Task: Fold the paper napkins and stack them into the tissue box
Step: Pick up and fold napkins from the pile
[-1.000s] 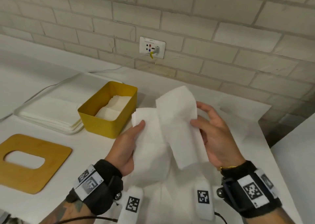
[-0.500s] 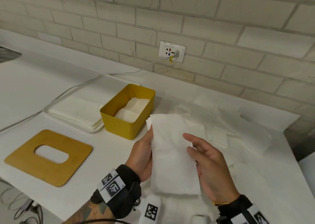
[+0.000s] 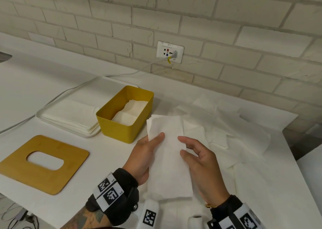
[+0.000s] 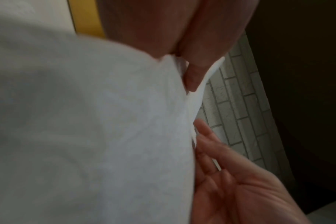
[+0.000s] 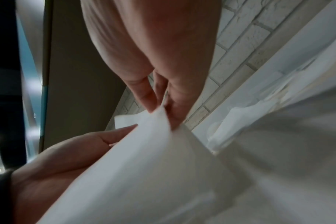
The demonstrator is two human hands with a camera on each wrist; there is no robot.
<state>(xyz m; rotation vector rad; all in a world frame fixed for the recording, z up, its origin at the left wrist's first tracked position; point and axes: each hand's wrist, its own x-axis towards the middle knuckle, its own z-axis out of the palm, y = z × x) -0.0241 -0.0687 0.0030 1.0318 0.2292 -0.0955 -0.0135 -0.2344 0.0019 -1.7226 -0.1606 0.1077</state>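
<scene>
- Folded white paper napkin (image 3: 168,157): pinched by left hand (image 3: 144,156), thumb on top.
- Right hand (image 3: 203,164): grip on napkin's right edge.
- Yellow rectangular tissue box (image 3: 122,129): on white desk (image 3: 26,82), holding napkins.

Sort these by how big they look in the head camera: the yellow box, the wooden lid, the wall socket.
1. wooden lid, though it is nearer the camera
2. yellow box
3. wall socket, farthest away
</scene>
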